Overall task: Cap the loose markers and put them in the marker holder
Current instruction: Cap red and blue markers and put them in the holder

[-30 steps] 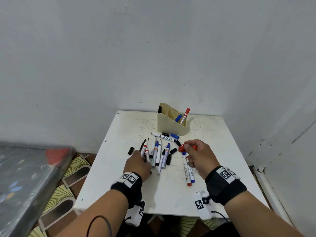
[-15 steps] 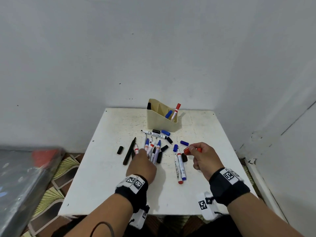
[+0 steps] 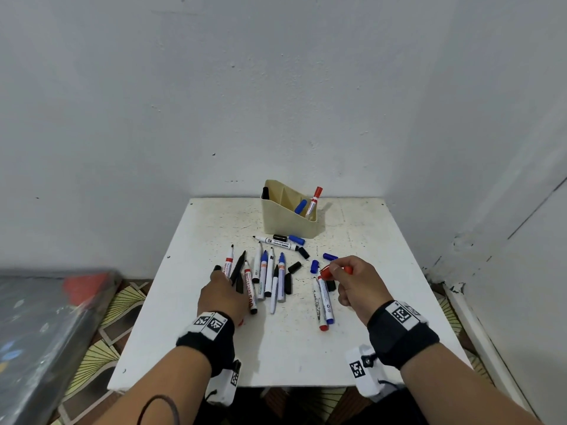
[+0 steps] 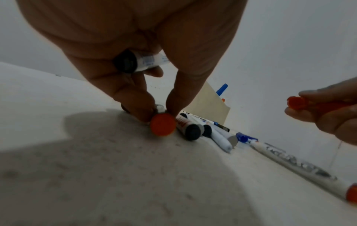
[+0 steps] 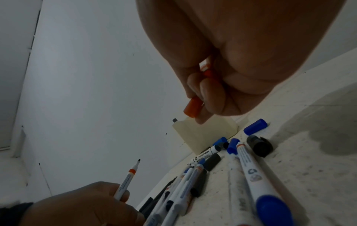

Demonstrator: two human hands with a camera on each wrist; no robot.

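My left hand (image 3: 222, 283) pinches an uncapped red marker (image 3: 228, 259) at the left of the pile; its orange end (image 4: 163, 126) touches the table and its tip (image 5: 138, 160) points up. A second marker with a black end (image 4: 125, 61) is tucked under that palm. To the right, my right hand (image 3: 337, 271) holds a red cap (image 3: 325, 273) above the table between fingers and thumb (image 5: 193, 107). The beige marker holder (image 3: 288, 222) stands at the back with a red, a blue and a black marker in it. Several uncapped markers (image 3: 268, 271) lie between my hands.
Loose black caps (image 3: 217, 267) (image 3: 303, 252) and blue caps (image 3: 329, 257) are scattered over the white table (image 3: 276, 357). Two more markers (image 3: 323, 302) lie under my right hand. Walls close off the back and right. A grey object (image 3: 40, 332) stands at the left.
My left hand has slid left from the middle of the pile to the red marker and raised its tip. The right hand has kept the red cap and shifted slightly right.
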